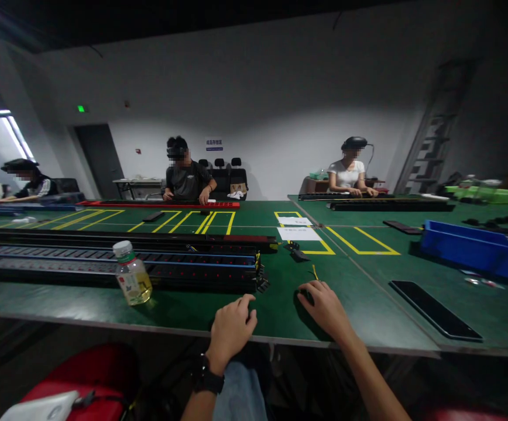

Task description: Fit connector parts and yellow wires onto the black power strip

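My left hand (234, 324) hovers at the front edge of the green table, beside the right end of a long black rail assembly (219, 273). Its fingers are loosely bent with the thumb apart, and nothing shows in them. To the right, my right hand (324, 307) rests on the table top with its fingers curled. Something dark shows between thumb and forefinger, too unclear to name. A short yellow wire (314, 272) sticks up just behind the knuckles; whether it is held is hidden. Loose black pieces (298, 254) lie farther back.
A drink bottle (133, 278) stands at the left, by the rails. On the right are a dark tablet or phone (433, 310) and a blue bin (469, 248). White paper sheets (298, 234) lie mid-table. Several people work across the table.
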Demonstrator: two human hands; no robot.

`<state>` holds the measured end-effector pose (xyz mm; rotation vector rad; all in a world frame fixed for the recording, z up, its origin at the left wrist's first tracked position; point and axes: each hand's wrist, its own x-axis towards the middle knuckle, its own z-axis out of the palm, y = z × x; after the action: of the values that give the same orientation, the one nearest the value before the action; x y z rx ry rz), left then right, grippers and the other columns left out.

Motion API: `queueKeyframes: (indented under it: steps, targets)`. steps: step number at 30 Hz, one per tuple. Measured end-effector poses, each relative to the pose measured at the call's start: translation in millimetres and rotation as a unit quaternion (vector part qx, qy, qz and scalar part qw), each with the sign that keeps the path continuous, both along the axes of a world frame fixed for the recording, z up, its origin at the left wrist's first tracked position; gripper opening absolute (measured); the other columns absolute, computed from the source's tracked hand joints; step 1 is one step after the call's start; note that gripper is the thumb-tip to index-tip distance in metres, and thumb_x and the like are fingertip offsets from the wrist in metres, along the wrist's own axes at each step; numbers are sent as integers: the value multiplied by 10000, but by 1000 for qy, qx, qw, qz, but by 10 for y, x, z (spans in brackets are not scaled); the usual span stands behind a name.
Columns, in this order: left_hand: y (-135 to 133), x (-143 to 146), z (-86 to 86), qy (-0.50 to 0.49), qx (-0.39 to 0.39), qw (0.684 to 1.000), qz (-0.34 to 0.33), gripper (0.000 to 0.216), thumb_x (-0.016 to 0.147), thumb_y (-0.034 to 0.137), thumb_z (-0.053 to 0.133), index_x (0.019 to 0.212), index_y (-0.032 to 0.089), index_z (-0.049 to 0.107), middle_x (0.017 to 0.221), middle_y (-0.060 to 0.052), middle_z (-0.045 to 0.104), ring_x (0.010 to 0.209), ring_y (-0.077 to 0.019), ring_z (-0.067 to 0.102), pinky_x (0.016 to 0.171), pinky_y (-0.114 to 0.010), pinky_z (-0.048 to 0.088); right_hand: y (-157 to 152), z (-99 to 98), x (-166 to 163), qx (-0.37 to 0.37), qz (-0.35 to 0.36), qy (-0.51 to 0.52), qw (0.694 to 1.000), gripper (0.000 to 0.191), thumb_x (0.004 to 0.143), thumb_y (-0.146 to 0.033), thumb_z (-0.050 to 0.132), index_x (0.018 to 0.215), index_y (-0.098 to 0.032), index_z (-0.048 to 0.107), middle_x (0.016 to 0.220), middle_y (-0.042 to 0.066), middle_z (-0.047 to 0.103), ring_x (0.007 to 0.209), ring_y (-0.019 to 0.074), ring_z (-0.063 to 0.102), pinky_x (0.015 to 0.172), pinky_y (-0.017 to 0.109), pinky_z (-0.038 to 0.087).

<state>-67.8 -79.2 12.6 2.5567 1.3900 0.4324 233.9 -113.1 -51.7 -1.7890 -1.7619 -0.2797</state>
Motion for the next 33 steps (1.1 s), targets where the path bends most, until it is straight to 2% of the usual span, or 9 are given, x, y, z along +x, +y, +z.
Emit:
queueKeyframes:
  steps: [9,18,33]
  targets:
    - [7,0,-30,-15,2,1000,-8,322,1037,314,528,1336,295,643,1074,-19,786,997,-218,750,835,-295,517,-25,5,10,11,11,-7,1000,231,1028,-352,548,980,-234,741,1033,105,748,995,297,660,905,424,514]
    - [15,1,-60,-2,7,1000,-11,340,1029,314,530,1357,311,622,1131,-19,788,1030,-226,751,856,-313,539,-35,19,17,2,16,-6,1000,245,1036,-337,524,1024,-234,746,1087,102,764,1038,299,661,936,428,520]
    - [4,1,-11,-3,-1,1000,-3,335,1035,306,524,1355,304,623,1101,-24,784,1016,-219,753,838,-296,528,-47,52,-19,6,3,13,1000,251,1026,-291,487,990,-230,727,1039,95,758,1018,283,671,927,408,508]
